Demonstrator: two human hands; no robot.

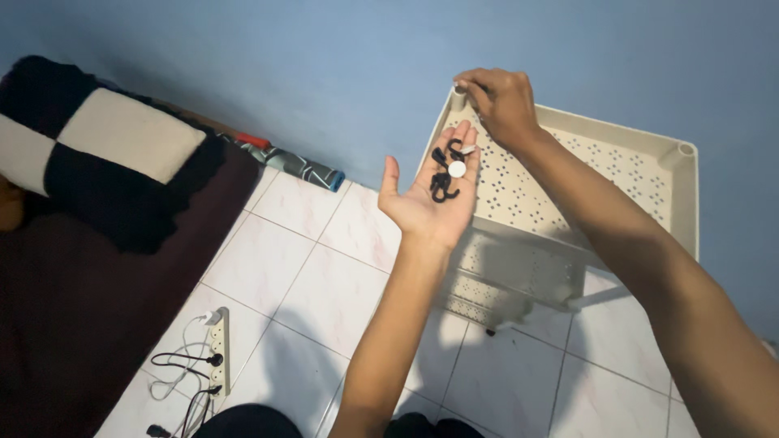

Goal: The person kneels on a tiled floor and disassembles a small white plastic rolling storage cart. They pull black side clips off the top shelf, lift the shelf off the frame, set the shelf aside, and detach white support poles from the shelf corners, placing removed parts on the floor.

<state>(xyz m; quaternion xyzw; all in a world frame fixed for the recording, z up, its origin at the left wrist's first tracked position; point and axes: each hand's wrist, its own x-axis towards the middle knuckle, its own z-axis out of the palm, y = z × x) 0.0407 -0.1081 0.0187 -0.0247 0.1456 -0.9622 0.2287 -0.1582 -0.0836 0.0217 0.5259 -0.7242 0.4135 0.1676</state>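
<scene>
Cupping black hooks (442,174), white cap (457,169): left hand (428,195); right hand (499,101) apparently pinching shelf post (459,97).

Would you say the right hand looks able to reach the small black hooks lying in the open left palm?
Probably yes: the right hand is at the cream perforated shelf's corner post, right beside the left hand, and nothing covers the small black hooks.

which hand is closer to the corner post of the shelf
Right. The right hand pinches at the corner post of the cream shelf; the left hand lies open below it, holding small black hooks.
</scene>
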